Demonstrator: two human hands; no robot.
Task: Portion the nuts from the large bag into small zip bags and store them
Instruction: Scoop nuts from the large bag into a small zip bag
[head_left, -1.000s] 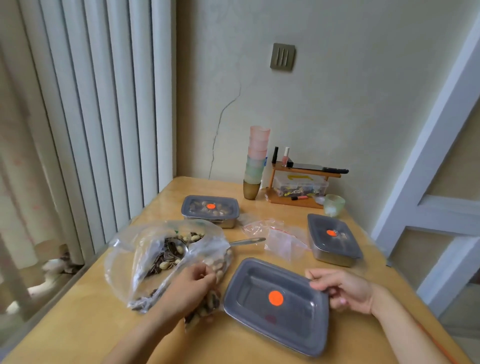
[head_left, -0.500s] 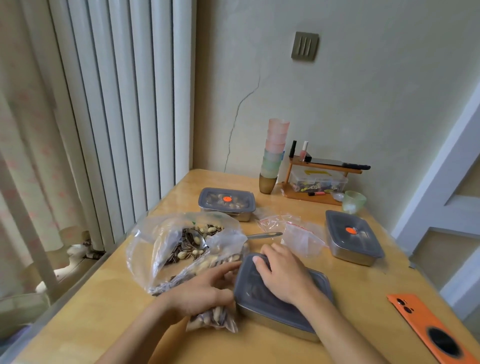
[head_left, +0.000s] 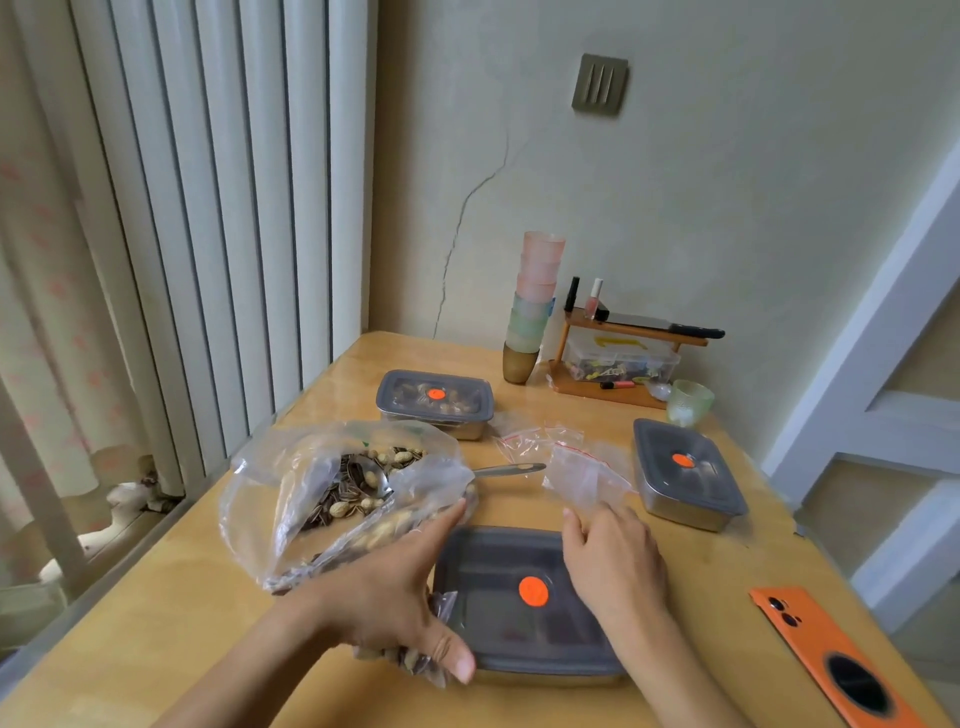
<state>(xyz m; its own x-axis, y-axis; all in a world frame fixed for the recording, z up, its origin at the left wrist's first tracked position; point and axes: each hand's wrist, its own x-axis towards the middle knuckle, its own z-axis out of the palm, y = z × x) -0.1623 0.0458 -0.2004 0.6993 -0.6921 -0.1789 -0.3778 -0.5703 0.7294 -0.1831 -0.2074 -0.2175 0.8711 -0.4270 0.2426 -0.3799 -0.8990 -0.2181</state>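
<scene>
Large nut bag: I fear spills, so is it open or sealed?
Open. The large bag gapes wide; a spoon lies among its nuts, handle sticking out.

1. Pale cream wall (head_left: 727, 182) straight ahead, a thin crack (head_left: 451, 244) snaking down it.
2. Grey switch plate (head_left: 600, 83) high up.
3. White vertical slats (head_left: 208, 208) fill the left, with soft daylight coming through.
4. Glossy wooden table (head_left: 156, 623) below, and a white door frame (head_left: 872, 322) on the right.

head view; forward, downward, close
</scene>
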